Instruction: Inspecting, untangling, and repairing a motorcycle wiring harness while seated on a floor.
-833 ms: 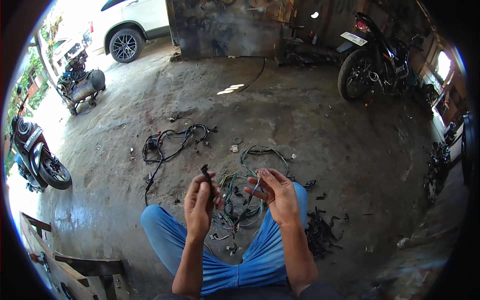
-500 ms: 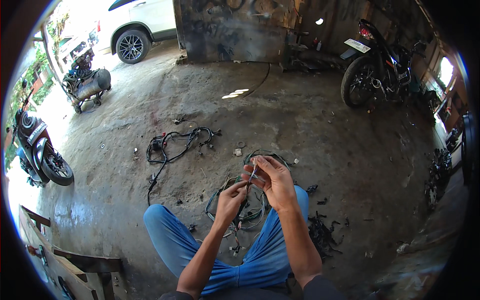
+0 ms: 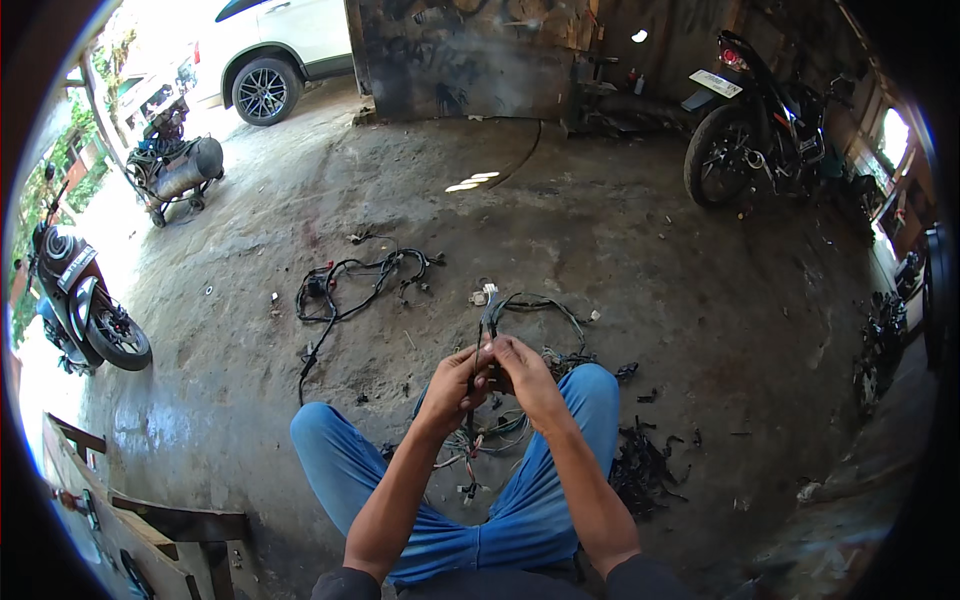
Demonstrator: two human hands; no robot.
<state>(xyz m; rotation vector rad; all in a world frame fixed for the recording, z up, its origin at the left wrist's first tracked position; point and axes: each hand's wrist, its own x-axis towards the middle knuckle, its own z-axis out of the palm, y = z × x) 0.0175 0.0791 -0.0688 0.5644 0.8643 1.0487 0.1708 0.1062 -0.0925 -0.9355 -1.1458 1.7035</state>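
Between my knees, both hands meet on a wiring harness [image 3: 487, 318], a bundle of thin wires with a pale connector [image 3: 489, 290] at its upper end. My left hand [image 3: 452, 392] is closed round the bundle, with dark wires passing down below it. Touching it, my right hand [image 3: 527, 377] pinches the same wires with thumb and fingers. Beneath my hands, loose green and dark wires [image 3: 510, 430] of the harness spread in loops over the ground, and a small connector [image 3: 468, 490] lies at one end. My fingers hide the exact spot where they grip.
A second black wiring harness [image 3: 340, 318] lies ahead to the left. Black scraps [image 3: 645, 465] are heaped by my right knee. A wooden bench [image 3: 180, 520] stands at lower left. Motorcycles [image 3: 720, 150] are at both sides, an air compressor [image 3: 185, 170] and white car [image 3: 300, 55] beyond.
My right hand has come down from the connector to the wires beside my left hand. The connector now sticks up free above both hands.
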